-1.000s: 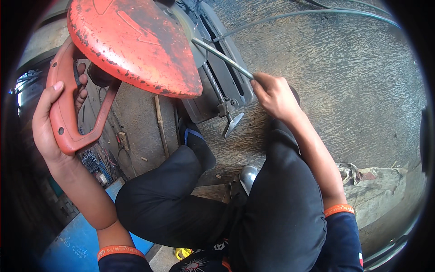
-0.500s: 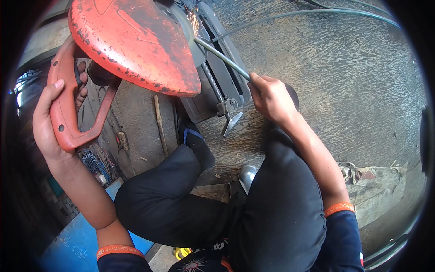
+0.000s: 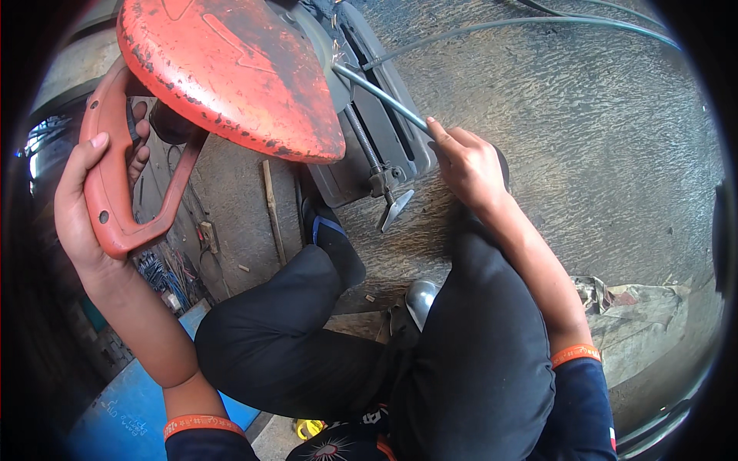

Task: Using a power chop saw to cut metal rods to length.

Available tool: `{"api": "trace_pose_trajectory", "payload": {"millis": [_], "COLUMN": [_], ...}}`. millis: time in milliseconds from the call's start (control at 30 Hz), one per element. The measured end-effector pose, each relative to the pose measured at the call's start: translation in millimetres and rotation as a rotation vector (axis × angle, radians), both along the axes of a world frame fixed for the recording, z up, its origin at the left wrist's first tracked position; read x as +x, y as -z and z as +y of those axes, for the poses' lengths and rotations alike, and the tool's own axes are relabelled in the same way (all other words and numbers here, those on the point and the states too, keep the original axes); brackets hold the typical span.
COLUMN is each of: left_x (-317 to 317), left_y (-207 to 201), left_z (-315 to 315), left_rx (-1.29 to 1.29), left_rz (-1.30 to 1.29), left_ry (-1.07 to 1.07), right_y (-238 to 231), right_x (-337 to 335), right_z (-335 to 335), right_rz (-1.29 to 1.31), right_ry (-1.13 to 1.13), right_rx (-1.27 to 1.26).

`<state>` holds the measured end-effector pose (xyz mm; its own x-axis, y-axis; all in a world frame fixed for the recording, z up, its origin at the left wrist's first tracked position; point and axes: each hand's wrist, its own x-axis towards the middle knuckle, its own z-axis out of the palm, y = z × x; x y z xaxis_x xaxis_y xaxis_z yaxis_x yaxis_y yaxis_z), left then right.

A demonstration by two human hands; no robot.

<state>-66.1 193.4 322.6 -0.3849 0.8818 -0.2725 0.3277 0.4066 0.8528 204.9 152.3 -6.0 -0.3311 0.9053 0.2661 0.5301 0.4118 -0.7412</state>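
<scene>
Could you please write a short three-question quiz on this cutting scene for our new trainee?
1. Multiple choice: what does the left hand grip?
A. the orange saw handle
B. the grey cable
C. the vise screw
2. True or false: the right hand holds the thin metal rod that runs under the orange blade guard.
3. Fill in: the person's foot rests on the ______ floor.

Key
1. A
2. True
3. concrete
</scene>
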Motion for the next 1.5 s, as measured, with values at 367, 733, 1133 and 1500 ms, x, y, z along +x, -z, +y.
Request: {"api": "trace_pose_trajectory", "payload": {"millis": [367, 733, 1133, 1500], "left_x": [-11.3, -1.5, -3.1, 0.5], "left_y": [-2.6, 0.2, -0.4, -0.8], "left_z": [-0.6, -1.0, -0.2, -0.6], "left_rx": [-0.068, 0.004, 0.002, 0.011], "left_rz": [-0.026, -0.010, -0.058, -0.033], "left_ry": [-0.005, -0.014, 0.003, -0.017], "right_y": [-16.7, -13.3, -11.6, -4.6], "right_x": [0.0, -0.8, -6.5, -5.6], "right_z": [15.2, 20.8, 10.1, 7.9], "right_rz": [0.283, 0.256, 0.303, 0.066], "right_ry": [0.061, 0.011, 0.053, 0.012], "right_rx": [-0.670, -0.575, -0.405, -0.107]}}
